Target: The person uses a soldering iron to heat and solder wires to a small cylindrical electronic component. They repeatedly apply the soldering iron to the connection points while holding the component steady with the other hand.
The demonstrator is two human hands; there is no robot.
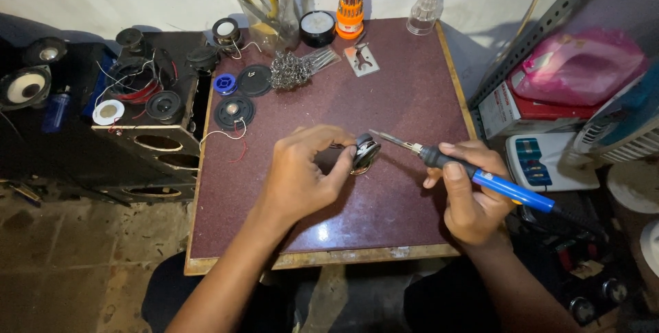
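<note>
Hands at work over a maroon tabletop (412,99), seen from above. Left hand (302,175) curled and pinching a small round speaker driver (365,152) between thumb and fingertips, tilted up on edge near the middle of the table, open face turned toward the right. Right hand (470,199) closed in a pen-style grip round the blue handle of a soldering iron (473,175), cord trailing off past the table's right edge. Long axis of the iron running from lower right to upper left, metal tip aimed at the driver and stopping just beside its upper rim; contact impossible to confirm from this angle. Driver lying to the left of the right hand, along the line of the iron, with the left hand far nearer, already on it. Both forearms reaching in from the near edge, left one crossing diagonally toward the centre, right wrist hovering by the table's right side. Farther back: a tangle of metal tip-cleaning wool (288,71), a round black disc (255,80), another loose speaker (233,112) with red and white wires, an orange screwdriver set (350,12), and a clear cup of tools (268,17) against the wall. Black speaker cabinet (147,144) standing left of the table.
</note>
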